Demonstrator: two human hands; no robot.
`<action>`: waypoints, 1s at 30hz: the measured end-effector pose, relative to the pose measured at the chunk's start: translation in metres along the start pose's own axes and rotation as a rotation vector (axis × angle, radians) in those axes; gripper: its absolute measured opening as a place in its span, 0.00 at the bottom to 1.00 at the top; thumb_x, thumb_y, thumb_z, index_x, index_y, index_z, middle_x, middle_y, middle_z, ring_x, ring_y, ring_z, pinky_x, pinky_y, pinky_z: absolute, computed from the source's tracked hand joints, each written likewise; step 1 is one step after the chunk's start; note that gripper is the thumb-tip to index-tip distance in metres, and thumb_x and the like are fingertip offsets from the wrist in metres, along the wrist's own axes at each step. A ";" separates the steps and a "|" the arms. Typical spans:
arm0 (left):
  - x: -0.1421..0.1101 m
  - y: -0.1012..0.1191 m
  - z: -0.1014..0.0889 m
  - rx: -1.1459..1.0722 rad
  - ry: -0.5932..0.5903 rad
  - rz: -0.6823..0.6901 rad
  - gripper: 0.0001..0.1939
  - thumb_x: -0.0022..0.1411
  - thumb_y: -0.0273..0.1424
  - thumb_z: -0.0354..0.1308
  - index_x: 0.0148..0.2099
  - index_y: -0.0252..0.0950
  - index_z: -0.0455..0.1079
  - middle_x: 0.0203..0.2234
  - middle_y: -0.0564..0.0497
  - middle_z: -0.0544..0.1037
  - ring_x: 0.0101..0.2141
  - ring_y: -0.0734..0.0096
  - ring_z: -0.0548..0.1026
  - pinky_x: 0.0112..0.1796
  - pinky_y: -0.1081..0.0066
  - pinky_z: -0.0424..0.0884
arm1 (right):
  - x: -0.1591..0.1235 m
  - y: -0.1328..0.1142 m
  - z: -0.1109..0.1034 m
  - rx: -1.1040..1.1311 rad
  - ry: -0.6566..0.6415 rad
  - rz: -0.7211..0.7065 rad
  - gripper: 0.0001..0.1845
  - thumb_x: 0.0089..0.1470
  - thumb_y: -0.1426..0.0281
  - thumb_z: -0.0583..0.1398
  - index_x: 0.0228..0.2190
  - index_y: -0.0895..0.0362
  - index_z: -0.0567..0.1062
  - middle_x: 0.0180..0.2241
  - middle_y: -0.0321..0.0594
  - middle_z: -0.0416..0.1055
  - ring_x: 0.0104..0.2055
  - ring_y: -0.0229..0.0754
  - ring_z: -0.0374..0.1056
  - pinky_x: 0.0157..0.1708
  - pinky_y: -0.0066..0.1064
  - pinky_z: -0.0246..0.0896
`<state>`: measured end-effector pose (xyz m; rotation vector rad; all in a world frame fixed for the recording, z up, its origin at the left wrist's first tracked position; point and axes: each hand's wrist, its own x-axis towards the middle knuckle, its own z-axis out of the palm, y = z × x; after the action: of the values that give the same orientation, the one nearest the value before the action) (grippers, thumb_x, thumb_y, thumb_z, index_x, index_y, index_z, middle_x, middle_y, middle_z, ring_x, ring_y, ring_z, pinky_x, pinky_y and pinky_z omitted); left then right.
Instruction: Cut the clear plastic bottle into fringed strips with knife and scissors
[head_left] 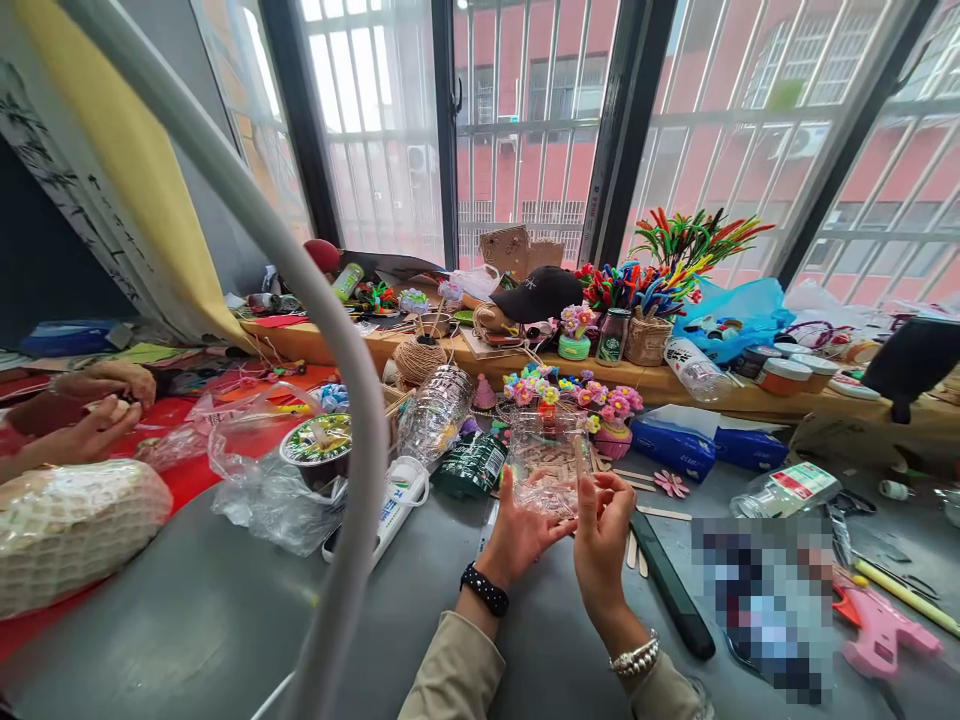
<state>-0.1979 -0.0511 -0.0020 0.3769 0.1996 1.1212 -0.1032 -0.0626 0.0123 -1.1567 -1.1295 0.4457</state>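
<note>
My left hand [519, 538], with a black dotted wristband, cups a clear plastic container [541, 440] from below and the left. Its thumb points up and its fingers reach right beneath the plastic. Opposite it, my right hand [606, 535], wearing a silver bracelet, has its thumb and bent fingers together at the container's right side. A pale wooden craft stick [583, 458] rises upright from that right-hand grip. More craft sticks show through the clear plastic; whether they lie inside or behind it I cannot tell. Just left of the hands lies a dark green bottle [471, 463].
A pale curved pole [330, 310] crosses the left foreground. Right of my hands lie a dark green long object [673, 583] and a pink glue gun [885, 630]. A power strip [397, 510] lies left. At far left another person's hands [109, 415] work over red cloth.
</note>
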 end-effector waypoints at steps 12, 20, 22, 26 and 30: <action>0.001 -0.003 -0.001 0.093 0.113 0.156 0.31 0.56 0.51 0.46 0.55 0.36 0.50 0.45 0.39 0.70 0.47 0.57 0.68 0.50 0.53 0.57 | 0.012 0.001 -0.009 -0.237 -0.126 -0.213 0.13 0.56 0.59 0.44 0.25 0.53 0.57 0.28 0.37 0.56 0.33 0.43 0.55 0.34 0.37 0.53; 0.003 -0.007 0.001 0.152 0.304 0.344 0.28 0.49 0.49 0.56 0.47 0.38 0.57 0.32 0.47 0.75 0.41 0.62 0.73 0.45 0.63 0.67 | 0.012 0.013 -0.023 -0.353 -0.202 -0.126 0.17 0.58 0.59 0.39 0.27 0.54 0.59 0.23 0.35 0.61 0.25 0.40 0.60 0.26 0.30 0.54; 0.004 -0.007 0.000 0.154 0.340 0.386 0.29 0.48 0.50 0.56 0.46 0.38 0.56 0.31 0.49 0.75 0.39 0.63 0.74 0.42 0.66 0.68 | 0.004 0.021 -0.037 -0.391 -0.256 -0.129 0.18 0.57 0.58 0.41 0.26 0.54 0.61 0.21 0.35 0.62 0.24 0.40 0.61 0.25 0.29 0.54; 0.004 -0.007 -0.001 0.164 0.377 0.389 0.31 0.47 0.51 0.56 0.46 0.37 0.55 0.30 0.48 0.75 0.36 0.61 0.75 0.38 0.65 0.71 | -0.017 0.041 -0.061 -0.565 -0.420 -0.214 0.22 0.57 0.57 0.42 0.20 0.53 0.62 0.19 0.36 0.65 0.23 0.40 0.64 0.24 0.29 0.54; 0.003 -0.006 0.001 0.187 0.396 0.343 0.31 0.47 0.51 0.55 0.46 0.35 0.55 0.30 0.46 0.75 0.35 0.60 0.75 0.35 0.66 0.72 | -0.028 0.054 -0.068 -0.847 -0.560 -0.303 0.23 0.58 0.60 0.40 0.21 0.54 0.66 0.23 0.40 0.70 0.26 0.42 0.68 0.26 0.29 0.57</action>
<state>-0.1910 -0.0511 -0.0033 0.3598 0.6090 1.5172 -0.0418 -0.0963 -0.0468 -1.5880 -2.0660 0.0235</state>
